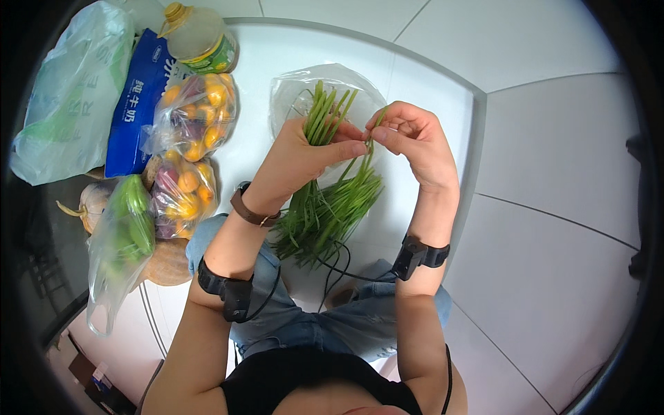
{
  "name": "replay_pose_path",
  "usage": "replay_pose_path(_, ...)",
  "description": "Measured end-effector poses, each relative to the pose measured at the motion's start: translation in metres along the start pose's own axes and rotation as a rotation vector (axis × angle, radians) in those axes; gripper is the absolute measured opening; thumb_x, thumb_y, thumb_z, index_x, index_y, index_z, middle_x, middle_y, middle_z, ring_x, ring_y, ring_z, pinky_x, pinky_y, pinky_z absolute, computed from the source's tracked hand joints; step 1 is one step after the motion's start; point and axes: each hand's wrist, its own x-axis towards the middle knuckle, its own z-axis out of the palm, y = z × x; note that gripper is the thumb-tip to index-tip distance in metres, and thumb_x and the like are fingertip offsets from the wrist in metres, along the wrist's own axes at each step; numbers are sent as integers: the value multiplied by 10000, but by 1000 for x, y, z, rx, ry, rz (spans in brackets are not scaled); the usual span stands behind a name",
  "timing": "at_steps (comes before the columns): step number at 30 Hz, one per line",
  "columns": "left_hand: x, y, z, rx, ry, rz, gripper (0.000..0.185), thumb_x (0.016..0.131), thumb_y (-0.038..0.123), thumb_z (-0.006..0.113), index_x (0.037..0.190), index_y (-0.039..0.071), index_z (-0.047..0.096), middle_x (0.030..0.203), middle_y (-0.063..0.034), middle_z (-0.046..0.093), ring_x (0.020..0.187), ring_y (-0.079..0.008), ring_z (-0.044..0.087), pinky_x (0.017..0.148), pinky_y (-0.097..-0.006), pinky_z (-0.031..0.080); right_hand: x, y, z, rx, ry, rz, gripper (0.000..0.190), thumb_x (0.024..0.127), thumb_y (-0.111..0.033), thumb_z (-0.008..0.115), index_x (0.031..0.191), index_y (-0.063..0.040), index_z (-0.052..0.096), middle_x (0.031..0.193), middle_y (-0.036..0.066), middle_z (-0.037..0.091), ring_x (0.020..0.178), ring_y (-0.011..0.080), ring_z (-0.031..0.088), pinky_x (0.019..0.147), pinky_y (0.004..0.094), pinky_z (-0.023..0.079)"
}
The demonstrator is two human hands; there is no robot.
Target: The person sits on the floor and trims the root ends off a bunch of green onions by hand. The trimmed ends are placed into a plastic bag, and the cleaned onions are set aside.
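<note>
My left hand grips a bunch of thin green stalks, probably garlic chives, with the cut ends standing up past the thumb. Close beside it, my right hand pinches a single green stalk between thumb and fingertips. Below both hands lies a loose heap of the same long green leaves, near the table edge by my knees. A clear plastic bag is spread flat behind the stalks; my hands cover part of it, and its contents are hard to make out.
On the left stand an oil bottle, a blue printed bag, a pale green plastic bag, two bags of orange and purple produce, bagged green vegetables and a tan squash. A black cable crosses my lap.
</note>
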Motion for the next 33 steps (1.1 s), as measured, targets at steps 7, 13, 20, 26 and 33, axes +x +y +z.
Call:
replay_pose_path(7,0,-3,-11,-80,77,-6,164,824,117,748,946,17,704,758,25,633,650,-36,515,554,-193,378,16,-3,13,-45,-60,64,46,837,-11,686,880,-2,675,907,22,673,784,79,596,700,222,462)
replay_pose_path(13,1,-4,-14,-50,56,0,121,850,129,733,902,36,674,669,57,555,499,-7,384,443,-189,257,17,4,18,-249,15,-33,39,857,-16,656,874,3,686,816,18,645,676,73,522,603,224,415)
replay_pose_path(20,0,-12,-25,14,48,-90,108,841,141,730,859,41,693,724,36,630,573,-18,455,502,-193,338,26,-2,5,-21,363,-96,111,908,-80,645,933,19,691,785,33,646,608,75,501,535,221,402)
replay_pose_path(26,7,-14,-16,74,89,88,130,849,151,736,870,33,685,654,58,574,515,-6,404,455,-183,276,20,-1,18,-292,97,53,101,871,-30,660,950,25,691,784,69,682,645,104,605,566,231,468)
replay_pose_path(33,5,-12,-19,80,68,33,127,865,81,693,890,-42,676,814,-63,703,736,-102,634,690,-237,500,22,6,18,-279,91,30,98,853,-20,678,933,33,701,766,87,698,664,123,636,599,244,504)
